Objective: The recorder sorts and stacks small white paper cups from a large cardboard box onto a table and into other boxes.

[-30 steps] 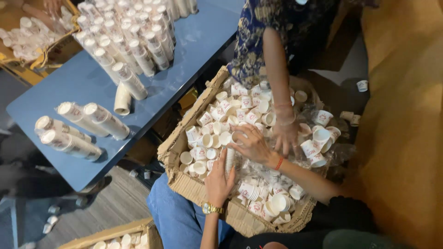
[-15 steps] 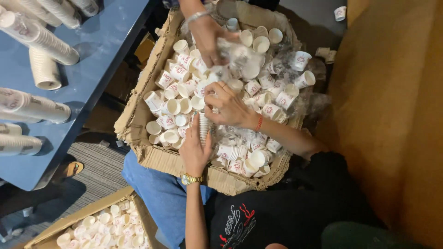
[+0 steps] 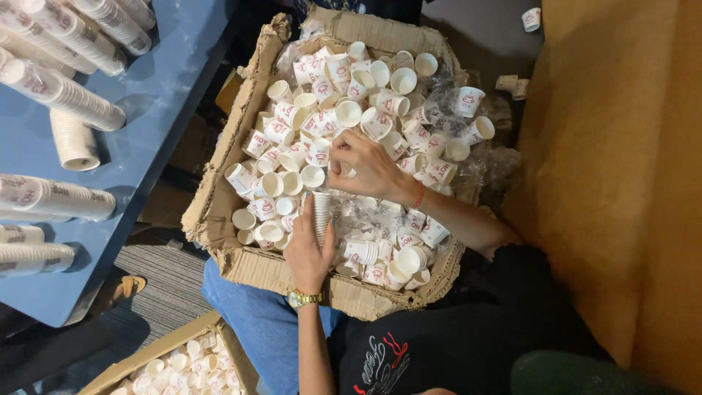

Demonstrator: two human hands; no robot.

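Head view: the left hand (image 3: 307, 245) holds a nested stack of paper cups (image 3: 322, 216) upright in the cardboard box (image 3: 219, 183) (resting on the lap), while the right hand (image 3: 365, 167) pinches a loose cup (image 3: 347, 172) just above it. Stacking seems underway; seating that cup needs mouth-to-mouth alignment. Box walls hem both wrists; the blue tabletop (image 3: 168, 95) lies left.

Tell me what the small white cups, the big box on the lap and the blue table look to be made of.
Small white cups with red print: thin matt paper, judging by the rolled rims; any coating cannot be told.
Big brown box: corrugated cardboard, with torn, frayed edges showing the fluting.
Blue table: a smooth, slightly glossy top, probably laminate or painted board; its soft reflections leave that open.
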